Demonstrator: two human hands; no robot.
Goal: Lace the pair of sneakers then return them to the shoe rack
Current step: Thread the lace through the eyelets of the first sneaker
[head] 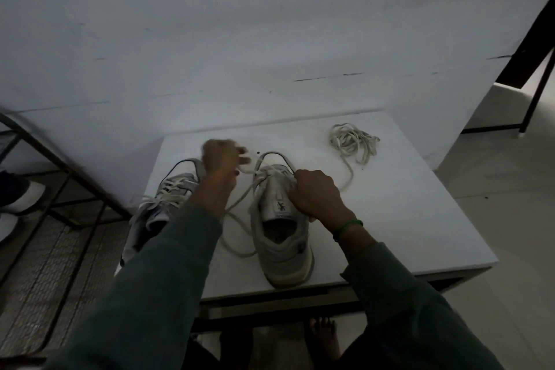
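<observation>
The left hand [222, 159] pinched a lace [243, 197]; the right hand [318, 195] gripped the tongue of the sneaker [282, 255]. A spare lace [354, 141] lay coiled nearby.

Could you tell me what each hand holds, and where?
Left hand pinches the lace near its end, above the sneaker being laced; right hand grips that sneaker beside its tongue.

— Where do the sneakers sit?
— On the table [420, 219], toes toward its far edge. The left sneaker [168, 189], grey and white, lies at the left edge, laced, ends loose. The right sneaker [282, 246] stands by the near edge, its lace [240, 204] through the front eyelets only, slack looping beside it.
— The spare lace [354, 141]?
— Bunched near the far right corner.
</observation>
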